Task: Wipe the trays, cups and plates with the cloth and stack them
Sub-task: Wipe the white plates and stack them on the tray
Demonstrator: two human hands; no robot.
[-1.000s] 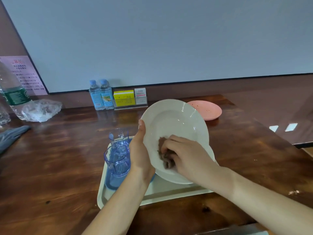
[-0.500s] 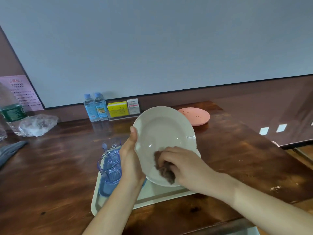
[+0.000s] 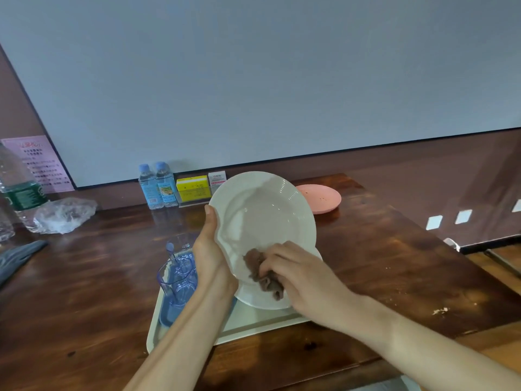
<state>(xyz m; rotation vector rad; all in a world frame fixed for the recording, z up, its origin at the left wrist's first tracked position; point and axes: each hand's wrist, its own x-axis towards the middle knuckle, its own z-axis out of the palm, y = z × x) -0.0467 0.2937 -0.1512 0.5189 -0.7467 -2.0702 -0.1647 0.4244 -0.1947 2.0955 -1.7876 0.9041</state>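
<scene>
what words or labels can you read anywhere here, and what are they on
No text here can be quoted; all of it is too small or blurred.
pink notice: red heading over dark lines, blurred.
large bottle: green label, unreadable.
two small bottles: blue labels, too small.
yellow box: print too small.
white box: red mark, unreadable.

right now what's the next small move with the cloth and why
Probably sweep the brown cloth upward: the right hand presses it low on the white plate, whose upper face lies bare, while the left hand grips its rim.
</scene>
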